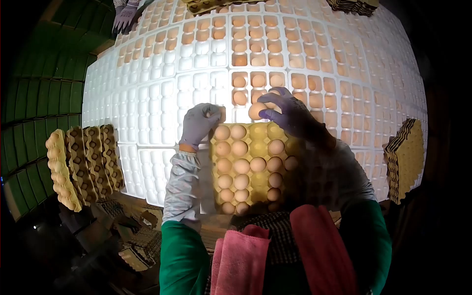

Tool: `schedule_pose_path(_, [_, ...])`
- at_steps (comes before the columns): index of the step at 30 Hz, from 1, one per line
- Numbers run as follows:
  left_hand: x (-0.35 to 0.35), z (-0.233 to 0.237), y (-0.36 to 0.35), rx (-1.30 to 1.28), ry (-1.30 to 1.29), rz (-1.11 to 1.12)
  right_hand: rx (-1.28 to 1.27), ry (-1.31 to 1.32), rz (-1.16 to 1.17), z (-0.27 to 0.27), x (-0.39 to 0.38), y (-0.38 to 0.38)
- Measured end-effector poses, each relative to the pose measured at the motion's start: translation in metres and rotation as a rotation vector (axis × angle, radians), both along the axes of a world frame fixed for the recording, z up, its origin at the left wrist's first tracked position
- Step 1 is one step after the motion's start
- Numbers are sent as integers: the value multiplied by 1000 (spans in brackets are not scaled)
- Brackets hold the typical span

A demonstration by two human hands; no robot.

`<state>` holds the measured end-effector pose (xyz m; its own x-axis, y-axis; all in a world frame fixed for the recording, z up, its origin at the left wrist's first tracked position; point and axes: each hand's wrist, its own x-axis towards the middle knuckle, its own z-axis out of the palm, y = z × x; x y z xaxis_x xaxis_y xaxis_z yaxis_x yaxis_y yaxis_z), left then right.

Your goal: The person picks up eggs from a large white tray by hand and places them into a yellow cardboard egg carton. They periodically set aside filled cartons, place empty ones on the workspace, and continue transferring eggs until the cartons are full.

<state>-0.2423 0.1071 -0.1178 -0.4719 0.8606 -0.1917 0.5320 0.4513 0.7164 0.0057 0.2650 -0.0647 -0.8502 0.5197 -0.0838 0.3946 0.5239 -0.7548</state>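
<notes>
My right hand [295,114], in a grey-purple glove, is closed around an egg [256,111] above the far edge of a yellow egg tray [258,180]. At least one more egg shows partly behind its fingers. My left hand [198,123], gloved alike, is curled at the tray's far left corner. A tan, egg-like surface [222,114] shows at its fingertips, mostly hidden. Brown eggs [241,182] fill the tray's left columns, with bare cups between them and others at right. Just beyond lies a white compartmented tray [227,114] partly filled with eggs.
White trays [156,91] cover the table, many with eggs at centre and right. Stacked pulp trays stand at left [91,164] and right [405,160]. Another person's gloved hand [125,18] is at the far left. Green crates [42,98] line the left side.
</notes>
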Motion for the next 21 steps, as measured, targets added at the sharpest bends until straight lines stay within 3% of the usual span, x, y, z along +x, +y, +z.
schedule_pose_path(1, [-1,-1,-6,73,-146,65,-2,84,-24,-1,-20,-1])
schedule_pose_path(2, [1,-3,-10,68,-141,74,22,127,-48,-4,-42,-6])
schedule_pose_path(4, [5,-6,-13,338,-118,299,122,28,16,-30,-90,-10])
schedule_pose_path(5, [0,-25,-19,406,164,105,242,-17,68,-45,-107,-12])
schedule_pose_path(7, [-8,-37,-31,340,407,-151,230,-92,111,-52,-121,-16])
schedule_pose_path(9, [-3,-36,-31,424,393,-121,225,-169,144,-55,-135,-17])
schedule_pose_path(11, [-2,-37,-30,430,358,-81,356,-12,-33,-58,-143,-15])
schedule_pose_path(13, [0,-39,-32,460,362,-63,351,-66,-16,-60,-151,-9])
schedule_pose_path(15, [-3,-39,-32,502,364,-61,347,-105,157,-60,-163,0])
schedule_pose_path(16, [-4,-39,-33,539,313,-30,350,42,21,-63,-173,-6])
schedule_pose_path(17, [-3,-40,-34,573,258,3,187,200,-44,-58,-189,-6])
schedule_pose_path(19, [-3,-37,-34,605,272,9,401,299,-45,-91,-216,-7])
schedule_pose_path(21, [-5,-29,-36,569,177,-10,604,-146,60,-100,-221,-14])
